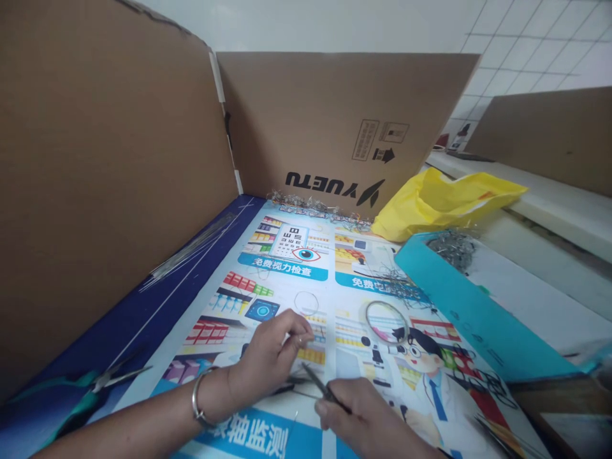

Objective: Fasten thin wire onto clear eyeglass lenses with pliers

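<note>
My left hand (280, 347), with a metal bangle (198, 398) on its wrist, is held in a pinch over the printed sheet (332, 306). What its fingertips hold is too small to make out. Just beyond them shows a thin wire loop (306, 303); whether it is held or lies on the sheet I cannot tell. My right hand (356, 408) is closed around a dark, slim pointed tool (314, 380), whose tip points toward the left hand. Below the left hand, more dark thin pieces are partly hidden. A larger wire coil (386, 322) lies farther right.
Green-handled pliers (98, 386) lie at left, with straight wires (191, 248) beyond. Cardboard walls (335, 115) stand behind and left. A yellow bag (440, 197), a turquoise box (478, 306) with tangled wire (452, 250), and black loops (482, 376) are right.
</note>
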Available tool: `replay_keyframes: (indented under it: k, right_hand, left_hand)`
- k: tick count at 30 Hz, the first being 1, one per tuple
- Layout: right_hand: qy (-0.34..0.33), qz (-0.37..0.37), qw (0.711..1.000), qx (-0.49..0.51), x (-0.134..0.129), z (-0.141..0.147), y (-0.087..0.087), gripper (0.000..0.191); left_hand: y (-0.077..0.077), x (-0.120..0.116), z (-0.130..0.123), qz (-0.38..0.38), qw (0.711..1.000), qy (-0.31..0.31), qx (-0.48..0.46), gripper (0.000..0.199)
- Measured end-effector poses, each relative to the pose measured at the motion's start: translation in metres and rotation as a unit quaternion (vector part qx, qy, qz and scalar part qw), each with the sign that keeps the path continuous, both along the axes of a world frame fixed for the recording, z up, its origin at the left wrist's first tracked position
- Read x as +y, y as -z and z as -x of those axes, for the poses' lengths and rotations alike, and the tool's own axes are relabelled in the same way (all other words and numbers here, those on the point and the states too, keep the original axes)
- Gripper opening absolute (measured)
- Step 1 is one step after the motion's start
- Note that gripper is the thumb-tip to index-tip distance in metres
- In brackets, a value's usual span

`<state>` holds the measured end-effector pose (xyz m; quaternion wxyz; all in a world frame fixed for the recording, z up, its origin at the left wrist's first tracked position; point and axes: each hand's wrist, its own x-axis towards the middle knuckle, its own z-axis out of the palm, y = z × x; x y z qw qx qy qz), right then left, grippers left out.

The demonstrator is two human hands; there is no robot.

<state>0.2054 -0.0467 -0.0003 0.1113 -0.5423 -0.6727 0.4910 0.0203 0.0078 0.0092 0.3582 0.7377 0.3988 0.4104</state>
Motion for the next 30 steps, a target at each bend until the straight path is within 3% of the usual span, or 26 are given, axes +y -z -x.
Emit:
replay_keyframes:
  k: [3, 9, 13, 30]
  right_hand:
    - [-0.014, -0.019, 1.000, -0.016, -0.001, 0.000, 0.004, 0.037]
    - [0.075, 0.100, 0.988, 0.090, -0.001, 0.003, 0.009, 0.042]
    - [0.110, 0.100, 0.980, 0.135, -0.001, 0.006, 0.010, 0.049]
    - [0.137, 0.098, 0.969, 0.180, 0.000, 0.008, 0.017, 0.053]
  left_hand:
    - [-0.005, 0.007, 0.004, 0.032, 0.999, -0.031, -0.016, 0.015]
    - [-0.002, 0.004, -0.001, 0.113, 0.991, -0.043, -0.057, 0.013]
    - [0.005, -0.002, -0.008, 0.151, 0.982, -0.049, -0.101, 0.014]
    - [0.011, -0.005, -0.014, 0.125, 0.982, -0.070, -0.122, 0.014]
